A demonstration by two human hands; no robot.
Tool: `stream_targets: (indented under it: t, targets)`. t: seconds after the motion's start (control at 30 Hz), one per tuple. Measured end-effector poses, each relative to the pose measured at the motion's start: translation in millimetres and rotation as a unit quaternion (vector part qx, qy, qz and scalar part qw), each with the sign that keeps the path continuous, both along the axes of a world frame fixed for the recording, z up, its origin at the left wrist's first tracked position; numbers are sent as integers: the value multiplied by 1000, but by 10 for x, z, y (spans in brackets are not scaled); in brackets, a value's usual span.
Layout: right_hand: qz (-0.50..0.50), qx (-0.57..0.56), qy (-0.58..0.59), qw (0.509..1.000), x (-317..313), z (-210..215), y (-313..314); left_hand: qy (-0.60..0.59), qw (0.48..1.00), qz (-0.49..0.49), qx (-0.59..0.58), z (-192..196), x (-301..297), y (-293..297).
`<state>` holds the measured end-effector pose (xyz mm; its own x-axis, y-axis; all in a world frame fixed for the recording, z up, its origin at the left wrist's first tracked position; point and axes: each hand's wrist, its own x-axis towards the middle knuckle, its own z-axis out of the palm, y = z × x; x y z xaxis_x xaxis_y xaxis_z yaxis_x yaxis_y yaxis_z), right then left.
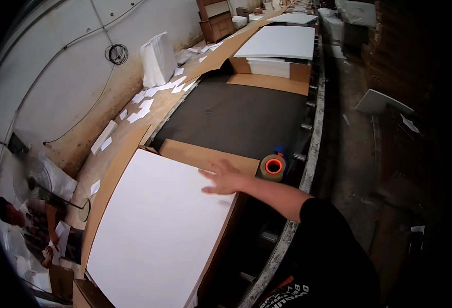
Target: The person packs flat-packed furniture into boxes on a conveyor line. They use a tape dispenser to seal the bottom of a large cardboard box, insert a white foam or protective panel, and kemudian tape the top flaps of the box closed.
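Note:
My right hand (225,177) lies flat, fingers spread, on the far right corner of a large white sheet (154,231). The sheet covers an open brown cardboard box (205,156) on a dark conveyor belt (236,115). My arm in a black sleeve reaches in from the lower right. The hand grips nothing. An orange-cored roll of brown packing tape (272,167) stands just right of the hand, at the belt's edge. My left hand is out of view.
A second open box (267,77), topped with a white sheet (280,42), sits farther up the belt. Small white slips (144,105) and a white stack (158,59) lie on the cardboard-covered ledge to the left. At lower left are a fan (31,177) and another person (28,223).

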<state>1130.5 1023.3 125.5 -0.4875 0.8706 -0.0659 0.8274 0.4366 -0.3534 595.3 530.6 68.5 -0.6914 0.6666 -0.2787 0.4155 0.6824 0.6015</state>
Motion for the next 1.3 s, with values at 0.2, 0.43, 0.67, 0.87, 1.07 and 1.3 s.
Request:
stream_targets:
  t: [0.2,0.43,0.67,0.87,1.07,1.3]
  targets:
    - [134,-52,-24,989,-396,89,-882,313,912,-266,15,259,362,101]
    - [143,118,-133,974,-668,46,-1222,410,865,-286,-51,29,212,130]
    - [127,45,-174,975,-912,-368,-980,242,923,-226,-195,191,269,554]
    - [138,36,-187,972,-1003,-154,-957,300,920,-213,134,182,877,907]
    - [201,-14,-242,949,-1097,-50,-878,176,918,-356,15,284,2188,2316]
    - [-162,3,283,946,-1755,-308,2231,224,892,-383,-92,395,2280,2296]
